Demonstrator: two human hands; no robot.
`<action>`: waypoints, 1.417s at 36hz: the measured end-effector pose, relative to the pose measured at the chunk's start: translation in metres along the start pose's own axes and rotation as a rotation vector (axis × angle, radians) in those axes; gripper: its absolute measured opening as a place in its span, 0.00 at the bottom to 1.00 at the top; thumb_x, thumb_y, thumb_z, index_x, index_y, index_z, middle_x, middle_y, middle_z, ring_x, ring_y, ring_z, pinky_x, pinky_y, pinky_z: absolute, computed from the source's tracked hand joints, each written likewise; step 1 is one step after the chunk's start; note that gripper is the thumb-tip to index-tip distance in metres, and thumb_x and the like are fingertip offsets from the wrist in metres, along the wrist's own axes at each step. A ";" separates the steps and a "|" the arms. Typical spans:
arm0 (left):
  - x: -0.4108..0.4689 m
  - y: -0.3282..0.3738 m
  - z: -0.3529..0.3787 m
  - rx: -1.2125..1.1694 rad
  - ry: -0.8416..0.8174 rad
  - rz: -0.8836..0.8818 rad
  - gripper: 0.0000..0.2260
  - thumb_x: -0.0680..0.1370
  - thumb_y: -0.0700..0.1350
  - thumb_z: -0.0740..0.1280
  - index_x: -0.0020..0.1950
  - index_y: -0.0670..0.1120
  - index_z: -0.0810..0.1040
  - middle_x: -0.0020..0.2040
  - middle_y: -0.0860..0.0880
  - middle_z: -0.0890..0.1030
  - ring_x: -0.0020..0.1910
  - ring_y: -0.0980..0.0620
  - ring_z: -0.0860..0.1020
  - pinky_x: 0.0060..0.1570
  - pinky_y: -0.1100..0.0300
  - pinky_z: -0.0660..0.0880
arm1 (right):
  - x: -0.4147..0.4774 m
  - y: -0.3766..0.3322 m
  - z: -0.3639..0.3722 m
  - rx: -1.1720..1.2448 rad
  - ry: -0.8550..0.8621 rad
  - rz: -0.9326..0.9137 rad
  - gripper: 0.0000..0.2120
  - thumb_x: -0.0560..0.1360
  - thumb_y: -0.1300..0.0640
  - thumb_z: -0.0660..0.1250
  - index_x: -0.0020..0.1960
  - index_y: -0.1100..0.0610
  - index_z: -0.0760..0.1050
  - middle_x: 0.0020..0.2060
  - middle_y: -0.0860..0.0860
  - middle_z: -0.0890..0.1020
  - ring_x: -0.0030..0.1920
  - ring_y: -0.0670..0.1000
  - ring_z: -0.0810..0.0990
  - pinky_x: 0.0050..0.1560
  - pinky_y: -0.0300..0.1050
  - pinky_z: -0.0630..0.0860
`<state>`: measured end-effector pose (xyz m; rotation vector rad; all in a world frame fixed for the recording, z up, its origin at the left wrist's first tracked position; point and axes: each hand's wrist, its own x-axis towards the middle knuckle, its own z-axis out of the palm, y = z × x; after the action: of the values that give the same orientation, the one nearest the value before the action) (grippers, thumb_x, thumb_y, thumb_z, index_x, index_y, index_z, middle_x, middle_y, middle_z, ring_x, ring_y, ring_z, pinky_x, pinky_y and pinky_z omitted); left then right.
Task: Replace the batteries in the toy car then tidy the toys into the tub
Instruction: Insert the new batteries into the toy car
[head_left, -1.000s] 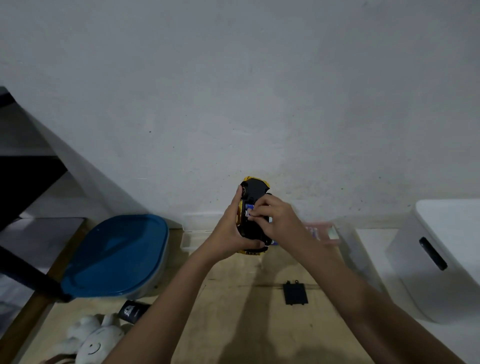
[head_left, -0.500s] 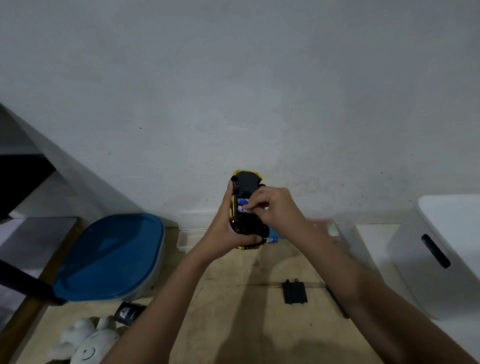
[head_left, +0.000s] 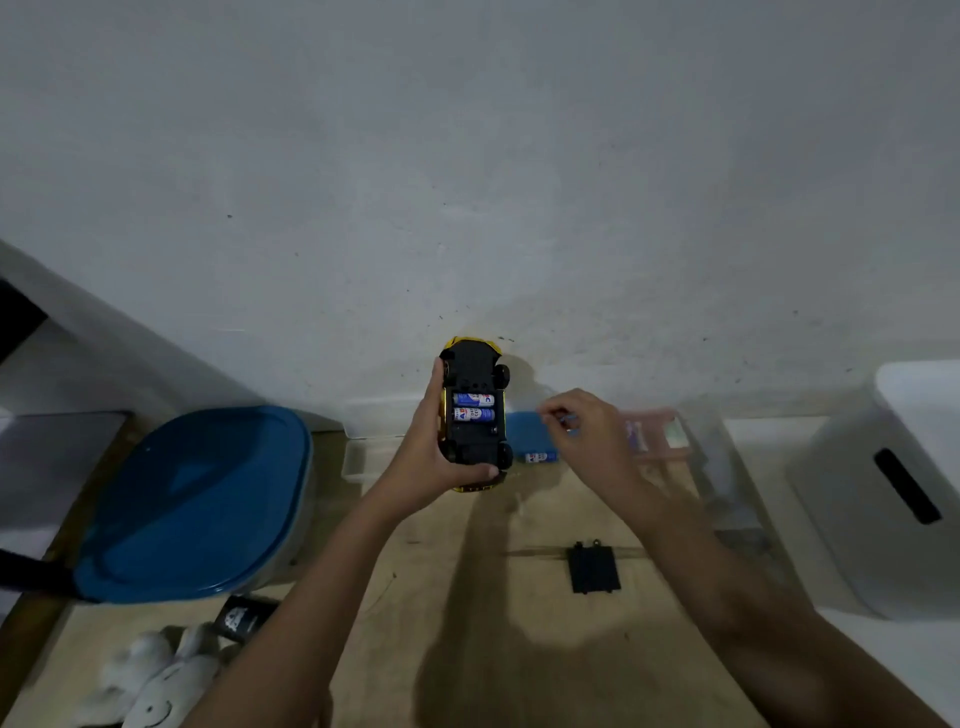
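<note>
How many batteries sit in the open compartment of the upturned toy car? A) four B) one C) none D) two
D: two batteries lie side by side in the underside of the toy car, which the left hand holds.

Dim, bluish, wide-angle, slightly blurred.

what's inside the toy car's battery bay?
Two blue-and-white batteries lie side by side in the upturned toy car that the left hand grips. The bay's lower part is too dark to read.
</note>
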<state>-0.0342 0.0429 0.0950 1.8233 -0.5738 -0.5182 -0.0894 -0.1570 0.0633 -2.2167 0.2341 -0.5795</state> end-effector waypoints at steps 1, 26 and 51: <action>0.000 -0.003 0.000 -0.002 -0.002 -0.005 0.54 0.65 0.35 0.77 0.72 0.66 0.42 0.64 0.69 0.67 0.63 0.57 0.74 0.55 0.64 0.76 | -0.003 0.010 0.004 -0.035 -0.063 0.051 0.06 0.72 0.70 0.66 0.46 0.64 0.81 0.43 0.58 0.82 0.40 0.47 0.76 0.45 0.34 0.76; 0.008 -0.027 0.014 -0.102 -0.029 -0.077 0.54 0.67 0.32 0.76 0.74 0.61 0.40 0.65 0.69 0.63 0.59 0.69 0.73 0.51 0.69 0.75 | -0.021 0.052 0.057 -0.790 -0.622 0.068 0.16 0.78 0.64 0.56 0.66 0.59 0.65 0.59 0.56 0.72 0.54 0.54 0.76 0.50 0.46 0.73; -0.021 0.043 0.019 -0.200 0.234 0.192 0.50 0.66 0.23 0.71 0.70 0.57 0.46 0.55 0.63 0.70 0.48 0.70 0.78 0.39 0.72 0.75 | -0.004 -0.087 -0.004 0.361 0.064 0.084 0.07 0.74 0.63 0.68 0.42 0.58 0.69 0.36 0.49 0.77 0.41 0.49 0.81 0.36 0.47 0.81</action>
<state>-0.0681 0.0297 0.1317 1.5914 -0.5106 -0.2197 -0.0971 -0.1013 0.1301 -1.8336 0.2343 -0.5960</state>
